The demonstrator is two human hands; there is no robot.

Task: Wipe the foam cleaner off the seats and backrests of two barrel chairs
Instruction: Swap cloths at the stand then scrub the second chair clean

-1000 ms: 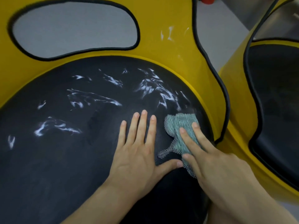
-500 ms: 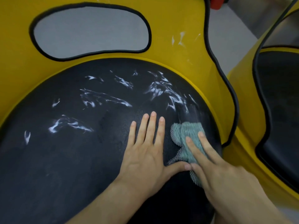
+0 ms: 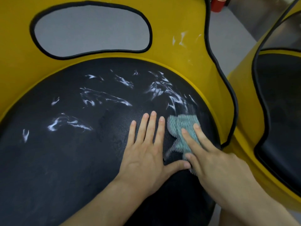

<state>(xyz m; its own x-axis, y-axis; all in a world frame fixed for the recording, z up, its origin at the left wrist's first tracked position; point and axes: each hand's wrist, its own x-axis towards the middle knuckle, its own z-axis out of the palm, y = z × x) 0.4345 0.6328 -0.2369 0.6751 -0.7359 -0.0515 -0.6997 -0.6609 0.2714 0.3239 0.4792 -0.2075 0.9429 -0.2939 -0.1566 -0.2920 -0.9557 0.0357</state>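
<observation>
Left hand [image 3: 143,154] lies flat, fingers straight, on the black seat [image 3: 65,160]. Right hand [image 3: 211,163] presses the teal cloth [image 3: 180,128] with extended fingers near the seat's right edge. Foam streaks [image 3: 104,97] lie beyond.

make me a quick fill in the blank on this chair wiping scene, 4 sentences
1. The right hand presses the teal cloth onto the ____ seat.
2. The left hand lies flat beside it, holding ____.
3. Streaks of ____ foam cross the seat.
4. A second chair stands to the ____.
Missing words: black; nothing; white; right.
</observation>
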